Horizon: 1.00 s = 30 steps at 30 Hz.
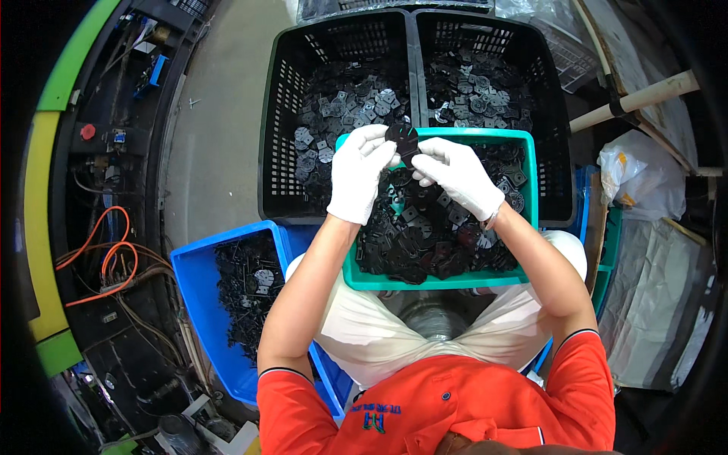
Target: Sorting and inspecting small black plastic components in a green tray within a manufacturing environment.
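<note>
My left hand (359,170), in a white glove, pinches the left edge of a black round plastic part (403,141). From the other side my right hand (458,173), also gloved, has its fingers closed on the same part's lower right edge. The part is held up over the far rim of a green bin (349,269). Many dark flat plastic parts (425,239) lie heaped in that bin in front of my lap. A small teal piece shows among them, below the held part.
Beyond the green bin stand two black crates (284,163) with similar parts in them. A blue bin (203,303) of thin black pieces sits at my left. Machinery with an orange hose (115,250) lines the far left; plastic bags (644,178) and a pale pole (644,98) are at right.
</note>
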Each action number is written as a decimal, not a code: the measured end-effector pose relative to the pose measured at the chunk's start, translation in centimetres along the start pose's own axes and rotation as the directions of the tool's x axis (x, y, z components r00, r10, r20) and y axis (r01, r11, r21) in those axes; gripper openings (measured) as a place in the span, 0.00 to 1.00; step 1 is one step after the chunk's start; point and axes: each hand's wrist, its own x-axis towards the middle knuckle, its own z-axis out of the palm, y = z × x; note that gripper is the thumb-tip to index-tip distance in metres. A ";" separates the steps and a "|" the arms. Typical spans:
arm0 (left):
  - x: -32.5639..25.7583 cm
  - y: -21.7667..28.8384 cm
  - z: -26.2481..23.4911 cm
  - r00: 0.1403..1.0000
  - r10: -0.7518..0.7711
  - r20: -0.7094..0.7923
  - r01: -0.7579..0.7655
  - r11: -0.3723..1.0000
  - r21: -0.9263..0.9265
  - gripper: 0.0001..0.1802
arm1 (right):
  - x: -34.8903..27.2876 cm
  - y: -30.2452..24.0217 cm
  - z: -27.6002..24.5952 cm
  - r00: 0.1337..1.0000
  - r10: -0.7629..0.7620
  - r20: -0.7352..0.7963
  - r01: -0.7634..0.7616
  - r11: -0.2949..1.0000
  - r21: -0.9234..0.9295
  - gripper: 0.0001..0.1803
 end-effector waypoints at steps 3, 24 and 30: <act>0.0 0.0 0.7 1.000 0.007 -0.011 -0.007 0.999 -0.047 0.17 | -0.1 -0.2 -0.3 1.000 0.003 -0.016 -0.004 0.999 -0.054 0.14; 1.2 -4.0 -1.6 0.910 -0.044 0.413 -0.409 0.076 0.909 0.12 | 1.7 0.6 -4.4 0.993 0.040 -0.111 -0.045 0.998 -0.045 0.15; 1.2 -1.0 -1.2 0.929 -0.248 0.275 -0.054 0.645 0.763 0.17 | 1.0 1.8 -3.0 0.962 -0.263 0.076 0.243 0.688 -0.683 0.15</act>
